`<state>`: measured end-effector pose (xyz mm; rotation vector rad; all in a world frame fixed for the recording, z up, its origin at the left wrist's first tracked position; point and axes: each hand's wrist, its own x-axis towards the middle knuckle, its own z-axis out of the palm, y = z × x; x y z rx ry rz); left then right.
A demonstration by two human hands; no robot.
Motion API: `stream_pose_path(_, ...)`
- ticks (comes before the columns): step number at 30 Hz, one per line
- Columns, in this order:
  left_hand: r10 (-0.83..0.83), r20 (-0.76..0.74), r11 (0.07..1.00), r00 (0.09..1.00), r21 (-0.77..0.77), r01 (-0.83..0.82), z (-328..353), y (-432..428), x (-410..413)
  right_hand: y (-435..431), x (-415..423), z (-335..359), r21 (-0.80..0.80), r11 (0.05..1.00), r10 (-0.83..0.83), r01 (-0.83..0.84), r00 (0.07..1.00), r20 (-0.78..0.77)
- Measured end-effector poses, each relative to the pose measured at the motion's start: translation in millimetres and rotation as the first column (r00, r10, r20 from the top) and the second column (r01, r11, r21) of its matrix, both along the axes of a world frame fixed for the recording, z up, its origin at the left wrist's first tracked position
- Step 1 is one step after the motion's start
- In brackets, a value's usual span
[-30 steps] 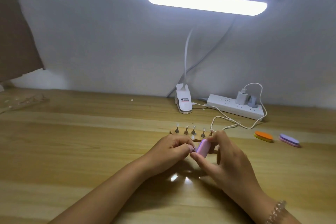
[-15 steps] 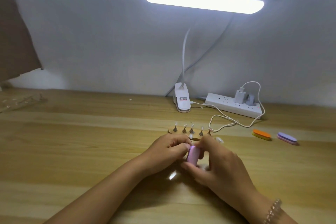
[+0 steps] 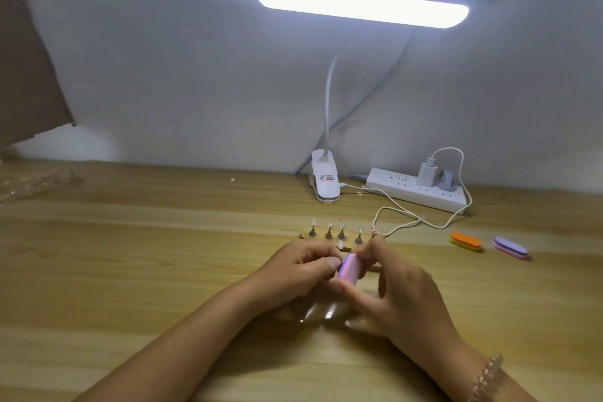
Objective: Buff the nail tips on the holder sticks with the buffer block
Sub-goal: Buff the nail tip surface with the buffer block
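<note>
- My right hand (image 3: 391,290) gripped the pink buffer block (image 3: 348,268) between thumb and fingers, above the tabletop (image 3: 130,271).
- My left hand (image 3: 303,266) curled against the block's edge; I could not tell whether it pinched anything.
- The holder sticks (image 3: 336,233) stood just behind.

Contents of left hand (image 3: 303,263) hidden behind buffer block (image 3: 349,268), forearms (image 3: 182,346) cut off below

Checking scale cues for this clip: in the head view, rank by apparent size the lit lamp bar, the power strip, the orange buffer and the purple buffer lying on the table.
1. Lit lamp bar
2. Power strip
3. Orange buffer and purple buffer: they look alike, so no ranking between them.
</note>
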<state>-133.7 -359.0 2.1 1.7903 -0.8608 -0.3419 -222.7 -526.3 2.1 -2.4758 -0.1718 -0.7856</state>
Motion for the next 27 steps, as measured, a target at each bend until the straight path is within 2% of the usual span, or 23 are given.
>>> stream_pose_path(2,0.009,-0.01,1.0,1.0,-0.005,-0.009,0,1,1,3,-2,-2,-0.043,0.999,0.021,-0.021,1.0,0.001)
stream_pose_path(6,0.0,-0.019,1.0,1.0,-0.013,-0.001,0,0,2,-1,1,3,0.03,0.999,-0.02,0.019,0.999,0.034)
stream_pose_path(10,-0.005,-0.031,1.0,1.0,-0.015,0.004,-1,0,2,4,-2,-2,-0.083,0.996,0.024,-0.021,0.999,0.039)
stream_pose_path(14,-0.003,-0.046,0.999,0.999,-0.036,0.001,-2,-2,0,-2,2,0,0.019,0.999,-0.032,0.031,0.999,0.023)
stream_pose_path(19,-0.009,-0.011,1.0,1.0,0.001,0.009,-1,2,2,3,-1,-4,-0.082,0.996,0.037,-0.034,0.999,0.029)
stream_pose_path(23,-0.018,-0.008,1.0,1.0,0.01,0.018,1,2,-1,-5,5,0,0.092,0.996,-0.004,0.0,0.999,0.041)
stream_pose_path(24,-0.018,-0.005,1.0,1.0,0.015,0.018,1,3,-1,-6,6,0,0.09,0.996,-0.015,0.011,0.999,0.049)
stream_pose_path(27,-0.013,-0.023,1.0,1.0,0.021,0.013,1,4,0,0,2,-3,-0.06,0.998,0.033,-0.03,0.998,0.051)
